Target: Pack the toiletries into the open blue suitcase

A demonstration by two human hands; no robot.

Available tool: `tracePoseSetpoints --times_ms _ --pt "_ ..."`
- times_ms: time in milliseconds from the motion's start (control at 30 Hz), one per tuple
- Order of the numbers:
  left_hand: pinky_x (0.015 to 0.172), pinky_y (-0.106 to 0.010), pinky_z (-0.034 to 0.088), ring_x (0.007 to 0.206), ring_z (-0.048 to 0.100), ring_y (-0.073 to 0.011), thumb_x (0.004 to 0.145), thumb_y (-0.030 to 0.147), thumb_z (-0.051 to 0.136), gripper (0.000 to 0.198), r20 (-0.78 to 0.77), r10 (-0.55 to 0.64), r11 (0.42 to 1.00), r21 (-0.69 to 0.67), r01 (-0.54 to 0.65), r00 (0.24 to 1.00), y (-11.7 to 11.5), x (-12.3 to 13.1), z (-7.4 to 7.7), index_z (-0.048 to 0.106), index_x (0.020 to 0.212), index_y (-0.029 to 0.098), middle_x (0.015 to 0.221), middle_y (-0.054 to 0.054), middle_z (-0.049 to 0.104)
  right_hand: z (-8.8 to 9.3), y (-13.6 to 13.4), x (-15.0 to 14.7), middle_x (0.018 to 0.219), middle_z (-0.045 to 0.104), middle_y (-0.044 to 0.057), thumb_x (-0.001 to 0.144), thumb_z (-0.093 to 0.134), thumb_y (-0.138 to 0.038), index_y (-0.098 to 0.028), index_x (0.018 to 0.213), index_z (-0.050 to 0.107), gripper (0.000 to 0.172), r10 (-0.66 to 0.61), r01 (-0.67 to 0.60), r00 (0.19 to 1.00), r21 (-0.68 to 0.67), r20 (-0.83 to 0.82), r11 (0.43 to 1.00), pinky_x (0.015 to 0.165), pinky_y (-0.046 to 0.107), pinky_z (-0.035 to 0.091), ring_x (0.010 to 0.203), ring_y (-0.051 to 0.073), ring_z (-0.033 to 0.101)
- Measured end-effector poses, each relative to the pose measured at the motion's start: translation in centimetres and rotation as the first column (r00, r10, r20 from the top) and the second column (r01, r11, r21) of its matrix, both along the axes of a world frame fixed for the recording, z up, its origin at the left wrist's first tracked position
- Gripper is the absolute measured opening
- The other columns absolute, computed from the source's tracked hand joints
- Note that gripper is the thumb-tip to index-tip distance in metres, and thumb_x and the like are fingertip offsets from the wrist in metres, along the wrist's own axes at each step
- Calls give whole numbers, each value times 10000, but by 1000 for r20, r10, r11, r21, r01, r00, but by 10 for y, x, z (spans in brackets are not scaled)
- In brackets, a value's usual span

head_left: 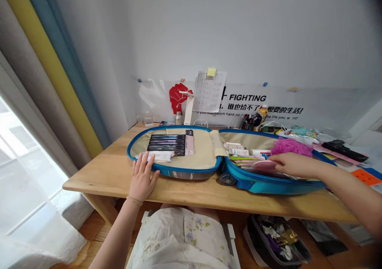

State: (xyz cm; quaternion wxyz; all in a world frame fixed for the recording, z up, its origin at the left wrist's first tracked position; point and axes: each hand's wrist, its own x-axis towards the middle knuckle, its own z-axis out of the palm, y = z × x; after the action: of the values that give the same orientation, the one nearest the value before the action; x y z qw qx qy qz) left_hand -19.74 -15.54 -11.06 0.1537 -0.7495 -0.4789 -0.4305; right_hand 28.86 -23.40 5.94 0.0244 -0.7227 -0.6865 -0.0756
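Note:
A blue suitcase (191, 174) lies open on the wooden table. Its left half holds a pack of toothbrushes (167, 143) and a white packet (162, 156). My left hand (143, 179) rests on the near left rim with fingers spread, its fingertips by the white packet. Over the right half, my right hand (294, 164) is closed on a pink round item (265, 166). Around it in that half are a purple bath puff (291, 146), white tubes (238, 152) and green packets (243, 158).
The wooden table (113, 165) has a small bottle (178, 118) and a clear cup (148, 119) behind the suitcase. A black pouch (344, 150) and papers lie at the right. Below stands a black bin (259, 243) of wrappers.

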Motion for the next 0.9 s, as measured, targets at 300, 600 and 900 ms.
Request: tracePoseSetpoints --times_ms 300,600,900 --pt "1189 -537 165 1475 201 -310 959 374 431 564 3 0 1000 -1 0 1000 0 0 1 341 1498 237 1552 -115 350 36 4 -60 1053 729 52 845 425 -386 -288 1192 638 419 12 17 993 241 -118 970 699 326 480 810 213 672" --pt "1181 -541 188 1471 214 -310 960 366 430 560 -11 8 1000 -7 -8 1000 -1 1 2 340 1496 230 1546 -123 358 -16 56 -226 1027 720 157 881 387 -141 -176 1162 663 396 435 -428 899 -101 56 898 805 399 491 995 297 656" --pt "1181 -525 194 1473 210 -300 966 355 429 543 -26 7 1000 17 -6 1000 0 0 2 357 1488 223 1533 -129 379 -45 102 -230 1359 603 29 978 322 -373 -234 1244 657 450 625 -714 700 -333 -346 616 1069 333 420 1223 191 573"
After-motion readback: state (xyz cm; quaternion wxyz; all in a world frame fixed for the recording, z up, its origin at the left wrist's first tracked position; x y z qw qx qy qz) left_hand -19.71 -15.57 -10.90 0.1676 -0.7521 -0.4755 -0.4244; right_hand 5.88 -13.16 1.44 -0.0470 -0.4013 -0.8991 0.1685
